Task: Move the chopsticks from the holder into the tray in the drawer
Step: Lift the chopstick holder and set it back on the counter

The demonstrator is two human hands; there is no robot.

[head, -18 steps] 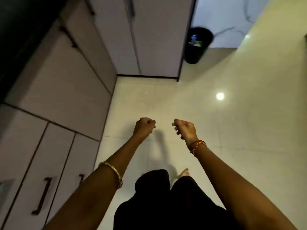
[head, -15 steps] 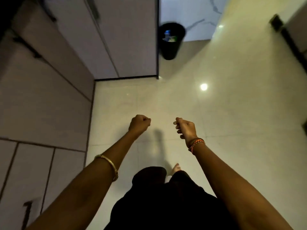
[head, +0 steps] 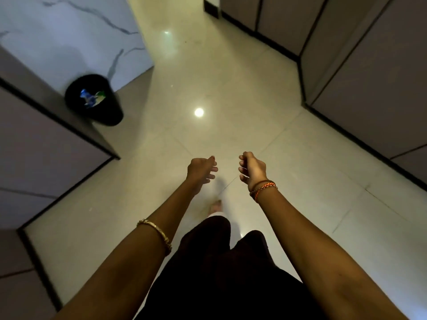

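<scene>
Two hands, left hand (head: 200, 169) and right hand (head: 252, 167), hover empty, loosely curled.

**Colours across the kitchen floor and its surroundings**

A glossy cream tiled floor (head: 231, 88) is filling the middle of the frame. At upper left, a white marble wall (head: 69, 31) is showing grey veins. Below it, a black bin (head: 97, 112) is holding blue and green scraps. Grey-beige cabinets (head: 369, 77) with black edging are lining the right. A gold bangle (head: 157, 234) and an orange-red thread bracelet (head: 263, 188) are showing above black clothing (head: 219, 273).
</scene>
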